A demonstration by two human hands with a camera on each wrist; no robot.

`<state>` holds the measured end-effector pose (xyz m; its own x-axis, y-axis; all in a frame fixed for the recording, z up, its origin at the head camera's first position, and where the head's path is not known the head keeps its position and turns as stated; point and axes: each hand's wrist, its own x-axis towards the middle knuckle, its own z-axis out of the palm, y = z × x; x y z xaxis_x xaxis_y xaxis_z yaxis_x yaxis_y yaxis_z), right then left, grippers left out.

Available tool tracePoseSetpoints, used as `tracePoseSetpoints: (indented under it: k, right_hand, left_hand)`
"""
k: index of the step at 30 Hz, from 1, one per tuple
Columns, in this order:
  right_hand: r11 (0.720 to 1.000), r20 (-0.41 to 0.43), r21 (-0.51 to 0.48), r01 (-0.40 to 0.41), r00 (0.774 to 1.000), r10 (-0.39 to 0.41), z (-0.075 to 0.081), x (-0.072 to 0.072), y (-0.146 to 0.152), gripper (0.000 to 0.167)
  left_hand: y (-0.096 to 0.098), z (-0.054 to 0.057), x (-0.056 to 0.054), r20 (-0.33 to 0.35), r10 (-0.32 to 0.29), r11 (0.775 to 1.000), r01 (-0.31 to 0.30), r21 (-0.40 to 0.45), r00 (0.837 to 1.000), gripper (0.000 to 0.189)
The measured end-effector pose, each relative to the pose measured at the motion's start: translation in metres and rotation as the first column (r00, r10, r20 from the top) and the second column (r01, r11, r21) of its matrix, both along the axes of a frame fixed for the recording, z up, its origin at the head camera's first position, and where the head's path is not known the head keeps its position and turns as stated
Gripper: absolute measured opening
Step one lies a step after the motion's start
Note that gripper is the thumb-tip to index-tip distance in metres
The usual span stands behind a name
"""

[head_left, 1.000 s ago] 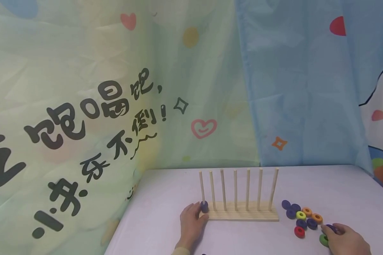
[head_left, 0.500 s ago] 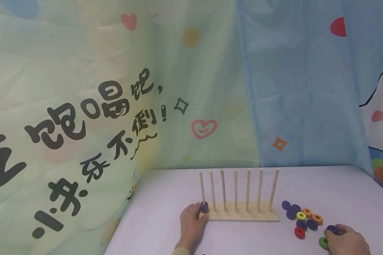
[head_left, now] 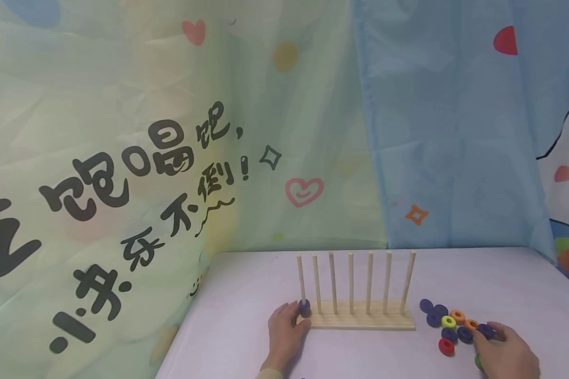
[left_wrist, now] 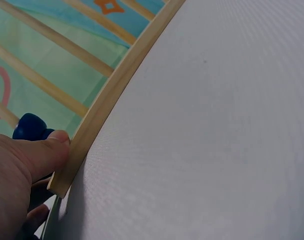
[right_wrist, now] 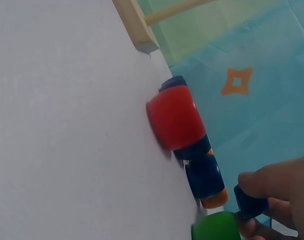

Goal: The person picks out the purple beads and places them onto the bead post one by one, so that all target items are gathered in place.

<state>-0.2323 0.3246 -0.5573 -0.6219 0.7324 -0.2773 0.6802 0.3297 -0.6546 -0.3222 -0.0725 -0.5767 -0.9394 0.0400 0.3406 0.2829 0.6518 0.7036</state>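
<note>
So, from the head view, the wooden peg rack (head_left: 360,321) sits on the white table (head_left: 246,300), long axis running left to right, seven pegs pointing up. The left hand (head_left: 286,331) grips the rack's left end, right beside a dark blue bead (head_left: 304,309) at the foot of the leftmost peg. Well apart from it, the right hand (head_left: 507,350) pinches another blue bead (head_left: 486,331), next to the loose pile, with a red bead (head_left: 447,347) at its near side.

Left wrist cam: thumb on the rack's edge, fingers past the end, rack running diagonally up to the right.

Right wrist cam: thumb and fingers clamp that bead, tilted, just by a green bead (right_wrist: 217,228). Can't tell which way its hole faces, tbh.
</note>
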Motion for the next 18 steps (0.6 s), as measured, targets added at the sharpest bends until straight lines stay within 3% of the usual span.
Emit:
tracePoseSetpoints:
  k: [9,18]
  right_hand:
    - [1.0,-0.114,-0.011,-0.019,0.993,0.018,-0.002,-0.006,-0.011,0.064]
    - [0.998,-0.229,0.015,-0.057,0.972,0.059,0.014,-0.002,-0.027,0.058]
  left_hand:
    - [0.0,0.001,0.001,0.006,0.003,1.0,-0.003,-0.005,1.0,0.04]
    - [0.0,0.002,0.002,-0.034,0.003,1.0,-0.003,-0.022,0.999,0.04]
